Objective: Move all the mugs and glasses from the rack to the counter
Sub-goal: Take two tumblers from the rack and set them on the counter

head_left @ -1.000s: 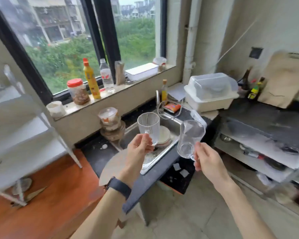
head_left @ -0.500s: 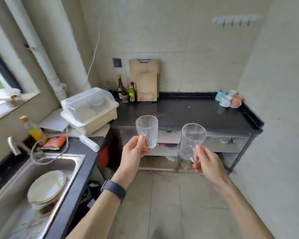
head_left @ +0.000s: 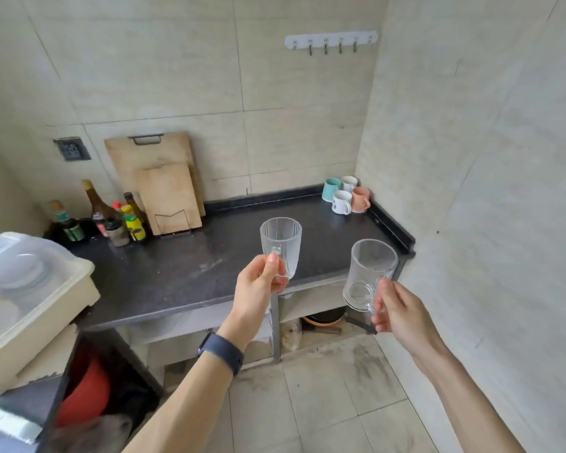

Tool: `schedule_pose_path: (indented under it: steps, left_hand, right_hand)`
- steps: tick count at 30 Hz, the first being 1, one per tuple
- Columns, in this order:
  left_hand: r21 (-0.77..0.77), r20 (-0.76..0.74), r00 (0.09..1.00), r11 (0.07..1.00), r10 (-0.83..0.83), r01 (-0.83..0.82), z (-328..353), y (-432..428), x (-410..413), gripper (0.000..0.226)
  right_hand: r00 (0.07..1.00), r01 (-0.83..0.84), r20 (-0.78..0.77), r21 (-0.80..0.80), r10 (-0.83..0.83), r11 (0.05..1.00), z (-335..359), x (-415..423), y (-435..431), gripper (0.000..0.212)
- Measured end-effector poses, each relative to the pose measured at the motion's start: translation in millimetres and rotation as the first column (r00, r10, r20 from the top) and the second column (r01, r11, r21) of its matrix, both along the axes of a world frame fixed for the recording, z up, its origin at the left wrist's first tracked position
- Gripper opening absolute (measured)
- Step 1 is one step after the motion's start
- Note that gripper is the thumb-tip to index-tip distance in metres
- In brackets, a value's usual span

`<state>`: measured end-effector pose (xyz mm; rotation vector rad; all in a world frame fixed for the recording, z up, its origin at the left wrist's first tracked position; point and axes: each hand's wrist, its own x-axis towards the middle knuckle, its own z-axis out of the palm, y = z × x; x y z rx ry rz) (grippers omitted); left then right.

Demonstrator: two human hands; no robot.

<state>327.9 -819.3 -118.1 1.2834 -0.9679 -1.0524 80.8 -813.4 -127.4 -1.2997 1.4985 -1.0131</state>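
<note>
Our left hand point(head_left: 258, 289) pinched the handle of a ribbed glass point(head_left: 280, 243), held upright in the air by the counter's point(head_left: 193, 273) front edge. Our right hand point(head_left: 399, 312) gripped the handle of a plain mug point(head_left: 368, 273), slightly tilted, near the front right corner. Four ceramic mugs point(head_left: 343, 195) stood in the far right corner, and boards point(head_left: 164, 188) and bottles point(head_left: 111, 220) lined the back wall.

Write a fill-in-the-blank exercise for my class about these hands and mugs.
1. The left hand grips a ribbed clear glass mug by its ____.
2. The right hand holds a smooth clear glass mug, not yet set on the black stone ____.
3. ____ small ceramic mugs stand in its far right corner.
Missing words: handle; counter; four.
</note>
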Motion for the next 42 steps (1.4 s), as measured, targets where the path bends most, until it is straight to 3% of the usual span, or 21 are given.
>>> schedule_pose_path:
  steps: [7, 18, 27, 42]
  left_hand:
    - [0.093, -0.011, 0.999, 0.995, -0.033, 0.034, -38, -113, -26, 0.035]
    - [0.242, 0.017, 0.994, 0.964, 0.108, -0.109, -76, -274, -83, 0.034]
    - [0.351, 0.012, 0.984, 0.921, 0.178, -0.171, -121, -386, -80, 0.032]
    - [0.631, -0.020, 0.966, 0.753, 0.257, -0.187, -219, -588, -50, 0.027]
  right_hand:
    - [0.999, 0.039, -0.001, 0.088, -0.039, 0.995, -35, -30, -99, 0.047]
    - [0.992, -0.110, -0.030, 0.254, 0.121, 0.961, -81, -57, -294, 0.044]
    - [0.978, -0.168, -0.057, 0.356, 0.200, 0.919, -117, -41, -423, 0.043]
    - [0.986, 0.028, -0.146, 0.631, 0.084, 0.776, -191, 30, -630, 0.049]
